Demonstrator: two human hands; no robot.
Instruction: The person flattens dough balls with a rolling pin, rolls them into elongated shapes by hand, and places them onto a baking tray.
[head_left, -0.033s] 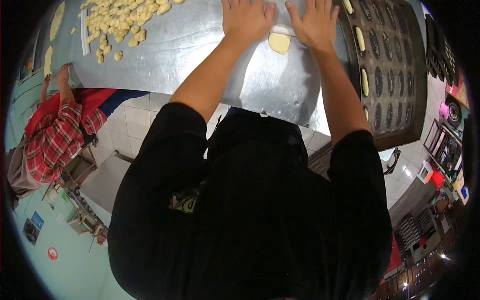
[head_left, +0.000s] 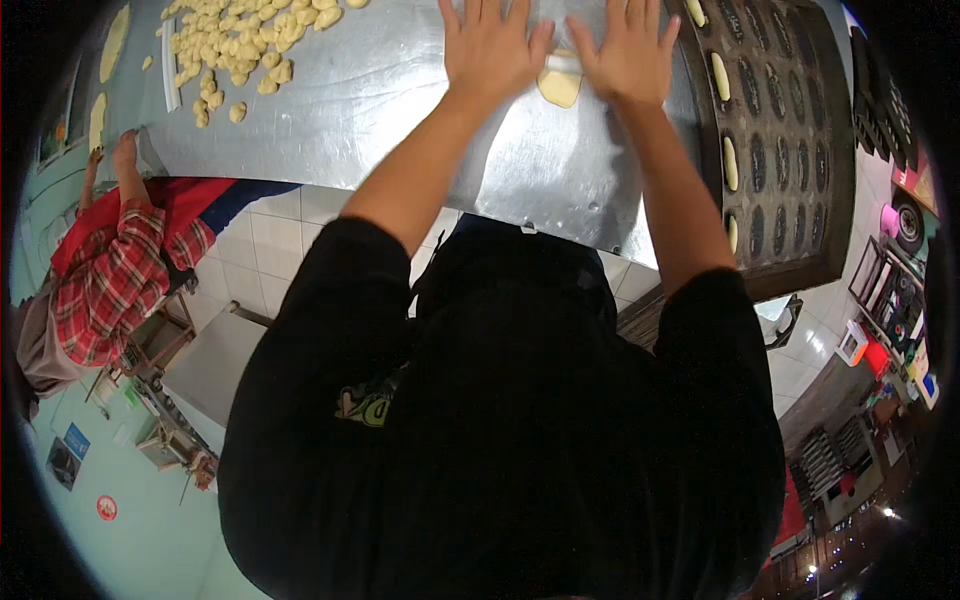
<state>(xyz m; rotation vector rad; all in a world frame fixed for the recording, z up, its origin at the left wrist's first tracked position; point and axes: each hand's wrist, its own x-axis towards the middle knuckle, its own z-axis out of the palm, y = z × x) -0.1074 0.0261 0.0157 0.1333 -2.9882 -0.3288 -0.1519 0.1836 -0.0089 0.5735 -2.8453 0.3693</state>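
Spanning the space between two hands, one white rolling pin (head_left: 565,63), laid crosswise on a metal table (head_left: 330,125); its ends are hidden by the hands. One left hand (head_left: 490,50), placed palm down over the rolling pin's left end, fingers outstretched and spread, nothing clasped. One right hand (head_left: 628,55), placed likewise over the rolling pin's right end, flat and splayed, nothing clasped. One flattened dough piece (head_left: 559,90), pale yellow, rounded at its near edge, shown just on the wearer's side of the rolling pin; whether it is continued beneath cannot be told. One dark tray (head_left: 843,200) with rows of oval hollows, set right of the rolling pin; pale dough sticks (head_left: 721,76) are spaced along its left side. One scattered heap of dough lumps (head_left: 250,35), found well left of the rolling pin, bordered by a white strip (head_left: 172,65). One co-worker's plaid sleeve (head_left: 140,240), seen far left of the rolling pin
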